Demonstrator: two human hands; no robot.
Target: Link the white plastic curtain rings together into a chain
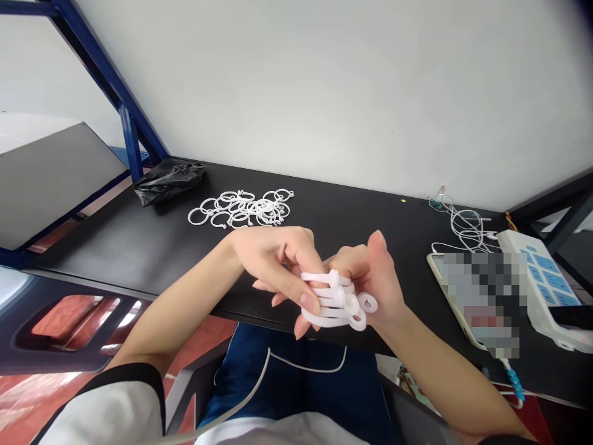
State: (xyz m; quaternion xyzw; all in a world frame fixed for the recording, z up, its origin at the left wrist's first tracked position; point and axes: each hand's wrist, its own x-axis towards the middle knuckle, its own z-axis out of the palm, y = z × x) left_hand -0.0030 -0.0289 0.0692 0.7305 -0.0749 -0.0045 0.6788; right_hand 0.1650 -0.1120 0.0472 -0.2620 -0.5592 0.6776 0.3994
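Observation:
Both hands meet above the front edge of a black table [139,247]. My right hand [375,278] is closed around a stack of several white plastic rings [340,303], its thumb raised. My left hand [278,259] curls over the same stack, fingertips pinching the rings from the left. A pile of several loose white rings [243,208] lies farther back on the table, left of centre, out of reach of either hand.
A crumpled black plastic bag [169,180] lies at the table's back left. On the right are a phone [482,300], a white power strip [544,287] and tangled white cables [463,222]. A blue metal frame [130,142] stands at the left. A white wall is behind.

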